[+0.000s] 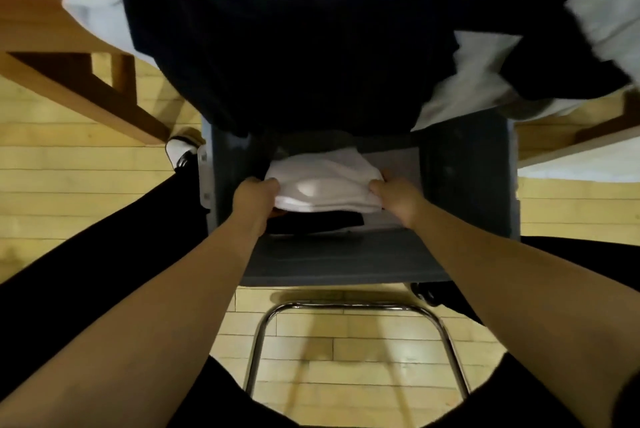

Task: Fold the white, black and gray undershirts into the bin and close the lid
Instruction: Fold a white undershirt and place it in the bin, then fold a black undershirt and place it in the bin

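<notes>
The folded white undershirt point(322, 185) spans between both hands, inside the open gray bin point(464, 185) on the floor; the left hand point(254, 197) closes its grip on the shirt's left end, the right hand point(394, 197) pinches the right end; a folded black undershirt point(318, 221) lies just beneath it; dark cloth point(294, 29) hangs off the desk point(31, 11) above.
</notes>
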The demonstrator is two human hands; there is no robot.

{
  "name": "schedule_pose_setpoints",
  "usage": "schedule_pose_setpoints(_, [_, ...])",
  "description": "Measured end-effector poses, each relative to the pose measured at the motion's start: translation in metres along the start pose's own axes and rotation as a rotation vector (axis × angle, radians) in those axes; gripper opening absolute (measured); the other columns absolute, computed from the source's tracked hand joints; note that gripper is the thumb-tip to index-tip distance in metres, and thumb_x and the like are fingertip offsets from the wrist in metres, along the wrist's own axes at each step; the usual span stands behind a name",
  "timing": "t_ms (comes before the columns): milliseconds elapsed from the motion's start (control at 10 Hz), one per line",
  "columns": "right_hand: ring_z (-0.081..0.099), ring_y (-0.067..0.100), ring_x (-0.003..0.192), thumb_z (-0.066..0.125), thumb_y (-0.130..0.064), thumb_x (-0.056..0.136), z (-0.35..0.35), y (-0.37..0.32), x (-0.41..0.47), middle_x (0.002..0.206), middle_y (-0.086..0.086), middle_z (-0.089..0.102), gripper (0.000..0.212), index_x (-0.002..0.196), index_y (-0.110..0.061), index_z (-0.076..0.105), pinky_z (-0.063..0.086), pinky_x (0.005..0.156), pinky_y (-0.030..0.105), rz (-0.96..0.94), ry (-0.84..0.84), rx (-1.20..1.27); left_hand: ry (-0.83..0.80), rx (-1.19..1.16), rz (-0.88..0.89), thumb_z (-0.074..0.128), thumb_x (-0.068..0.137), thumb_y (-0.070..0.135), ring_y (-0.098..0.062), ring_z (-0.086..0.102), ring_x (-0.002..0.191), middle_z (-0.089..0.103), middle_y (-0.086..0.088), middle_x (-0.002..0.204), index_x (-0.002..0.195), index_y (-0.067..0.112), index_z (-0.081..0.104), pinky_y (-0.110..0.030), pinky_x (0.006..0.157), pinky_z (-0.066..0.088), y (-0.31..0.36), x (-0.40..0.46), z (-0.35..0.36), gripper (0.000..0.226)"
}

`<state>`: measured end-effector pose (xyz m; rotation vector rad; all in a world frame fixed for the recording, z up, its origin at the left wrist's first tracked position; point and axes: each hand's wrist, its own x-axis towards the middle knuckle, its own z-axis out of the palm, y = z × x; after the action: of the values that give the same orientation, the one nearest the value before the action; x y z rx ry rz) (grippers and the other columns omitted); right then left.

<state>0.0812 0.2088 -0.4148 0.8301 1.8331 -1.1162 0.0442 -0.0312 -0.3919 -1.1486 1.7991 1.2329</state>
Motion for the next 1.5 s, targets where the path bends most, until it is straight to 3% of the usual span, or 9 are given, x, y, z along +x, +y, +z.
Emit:
schedule_pose_setpoints(100, [0.054, 0.027, 0.110, 0.046, -0.023, 0.101, 0.016, -0.003, 0.021, 0.137, 0.013, 0.054, 0.046, 0.145, -0.012, 0.043, 0.038, 0.084, 0.026, -0.037, -0.038, -0.007, 0.028, 0.047, -0.015, 0.054, 0.093, 0.011, -0.033, 0.057, 0.096, 0.056, -0.011, 0.096, 0.097, 0.007, 0.051, -0.038, 0.070, 0.055, -0.007, 0.028, 0.006, 0.007])
schedule_pose_setpoints(300, [0.047, 0.032, 0.128, 0.041, -0.012, 0.101, 0.050, 0.019, 0.044, 0.147, 0.018, 0.046, 0.047, 0.147, -0.004, 0.039, 0.038, 0.097, 0.027, 0.061, -0.126, -0.157, 0.011, 0.174, -0.244, 0.051, 0.096, 0.006, -0.042, 0.053, 0.116, 0.052, -0.016, 0.125, 0.131, 0.001, 0.048, -0.049, 0.087, 0.054, -0.041, 0.067, 0.012, 0.036])
schedule_pose_setpoints(500, [0.048, 0.032, 0.127, 0.041, -0.012, 0.100, 0.071, 0.038, 0.058, 0.145, 0.018, 0.047, 0.044, 0.143, -0.003, 0.043, 0.036, 0.098, 0.026, 0.112, -0.155, -0.189, 0.073, 0.266, -0.200, 0.049, 0.096, 0.012, -0.034, 0.065, 0.092, 0.061, -0.025, 0.124, 0.129, -0.005, 0.051, -0.048, 0.085, 0.058, -0.084, 0.084, 0.011, 0.037])
schedule_pose_setpoints(700, [0.046, 0.034, 0.132, 0.040, -0.014, 0.103, 0.077, 0.032, 0.063, 0.148, 0.020, 0.042, 0.040, 0.140, 0.001, 0.041, 0.033, 0.109, 0.032, 0.201, -0.115, -0.332, -0.138, 1.143, 0.030, 0.038, 0.104, 0.011, -0.029, 0.052, 0.126, 0.052, -0.016, 0.141, 0.134, -0.001, 0.052, -0.033, 0.103, 0.040, -0.071, 0.061, 0.013, 0.035])
schedule_pose_setpoints(800, [0.051, 0.033, 0.123, 0.039, -0.015, 0.102, 0.072, 0.028, 0.057, 0.141, 0.019, 0.047, 0.040, 0.140, -0.003, 0.040, 0.040, 0.102, 0.034, 0.153, -0.089, -0.386, -0.146, 1.188, -0.006, 0.035, 0.105, 0.008, -0.029, 0.049, 0.131, 0.049, -0.017, 0.145, 0.137, -0.002, 0.050, -0.034, 0.107, 0.038, -0.066, 0.054, 0.020, 0.037])
schedule_pose_setpoints(1000, [0.056, 0.031, 0.117, 0.043, -0.018, 0.102, 0.046, 0.010, 0.029, 0.132, 0.019, 0.057, 0.034, 0.128, -0.001, 0.056, 0.043, 0.092, 0.030, 0.109, -0.191, -0.473, -0.134, 0.981, -0.132, 0.033, 0.105, 0.022, -0.035, 0.042, 0.135, 0.042, -0.019, 0.149, 0.143, 0.001, 0.043, -0.036, 0.111, 0.032, -0.038, 0.045, 0.031, 0.044])
schedule_pose_setpoints(1200, [0.061, 0.034, 0.114, 0.048, -0.012, 0.098, 0.028, -0.003, -0.025, 0.122, 0.020, 0.064, 0.033, 0.125, 0.002, 0.061, 0.050, 0.092, 0.036, -0.042, -0.131, -0.370, -0.125, 0.787, 0.161, 0.048, 0.097, 0.022, -0.039, 0.064, 0.107, 0.066, -0.023, 0.118, 0.118, -0.003, 0.061, -0.045, 0.093, 0.054, -0.017, 0.001, 0.024, 0.036])
schedule_pose_setpoints(1400, [0.063, 0.018, 0.088, 0.047, -0.023, 0.102, 0.009, -0.017, -0.099, 0.110, 0.010, 0.068, 0.025, 0.117, -0.009, 0.060, 0.043, 0.058, 0.021, -0.234, -0.015, -0.225, -0.148, 0.410, 0.357, 0.046, 0.099, 0.015, -0.024, 0.059, 0.069, 0.067, -0.016, 0.103, 0.120, 0.004, 0.056, -0.038, 0.077, 0.055, 0.008, -0.095, 0.013, 0.026])
schedule_pose_setpoints(1500, [0.065, 0.018, 0.090, 0.047, -0.025, 0.100, -0.001, -0.027, -0.121, 0.105, 0.005, 0.069, 0.020, 0.107, -0.016, 0.063, 0.053, 0.074, 0.030, -0.344, 0.091, -0.271, -0.131, 0.277, 0.453, 0.050, 0.097, 0.016, -0.027, 0.062, 0.080, 0.065, -0.012, 0.096, 0.103, 0.013, 0.058, -0.039, 0.077, 0.056, 0.016, -0.125, 0.008, 0.011])
